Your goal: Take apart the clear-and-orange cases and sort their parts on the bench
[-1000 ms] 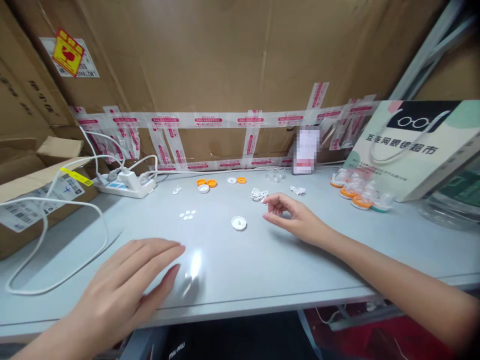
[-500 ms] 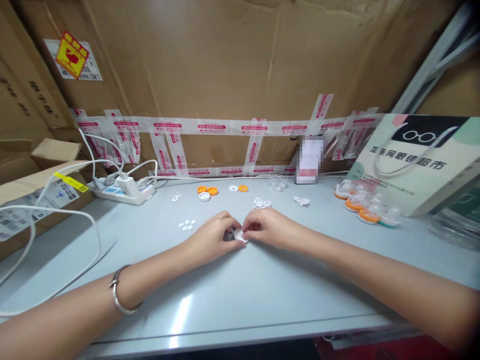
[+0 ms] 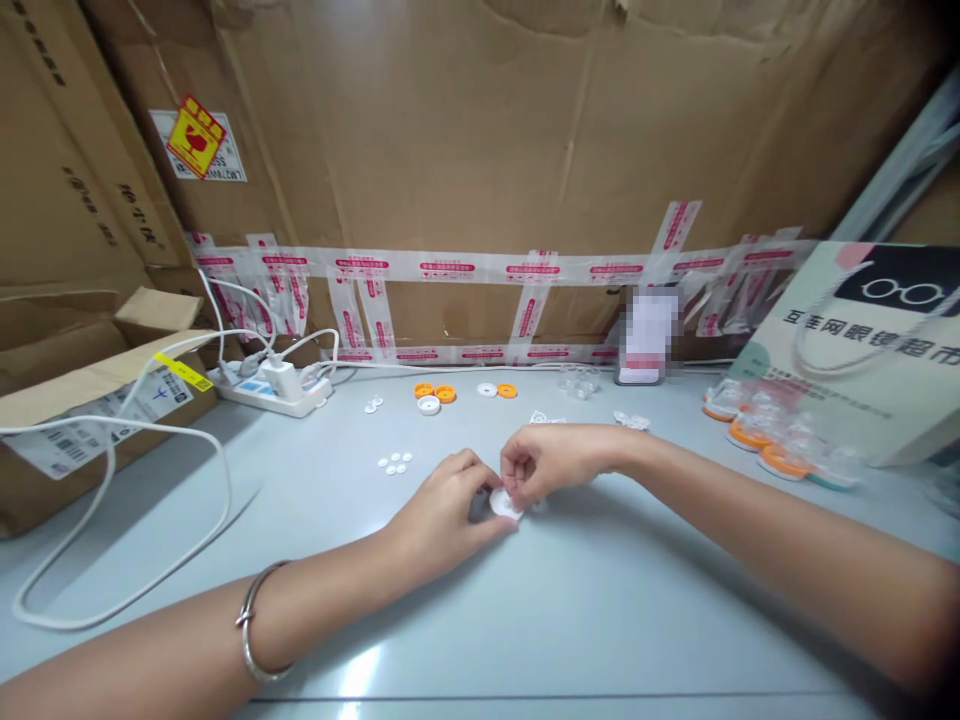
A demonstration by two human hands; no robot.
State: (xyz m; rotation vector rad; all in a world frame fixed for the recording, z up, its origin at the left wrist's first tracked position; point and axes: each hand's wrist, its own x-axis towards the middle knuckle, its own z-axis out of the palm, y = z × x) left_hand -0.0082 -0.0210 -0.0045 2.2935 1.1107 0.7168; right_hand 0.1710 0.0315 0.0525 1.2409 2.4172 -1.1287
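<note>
Between the thumb and fingers of my left hand [image 3: 461, 505] is a round white plastic piece [image 3: 505, 503], held close to the tabletop. My right hand [image 3: 534, 465] reaches over from the right with its fingertips pinched together on top of that piece. Whatever lies in this pinch is too small and covered to make out. A blurred pale bit [image 3: 538, 506] shows just beside the right fingertips. Left of the hands lie several small white discs [image 3: 395, 463]. Behind my right hand, white openwork parts [image 3: 547, 418] are partly hidden.
Orange rings [image 3: 445, 394] and white rings [image 3: 428, 405] lie at the back, near clear domes [image 3: 577, 381]. A phone [image 3: 645, 335] leans against the cardboard. Assembled clear-topped pieces [image 3: 780, 455] stand before a paper bag [image 3: 862, 350]. A power strip [image 3: 277, 388] and looping white cable [image 3: 225, 470] occupy the left.
The whole view has shifted, so the scene sits further right and slightly lower. My right wrist is raised more, and its fingertips now point down onto the white piece. My left hand keeps its hold.
</note>
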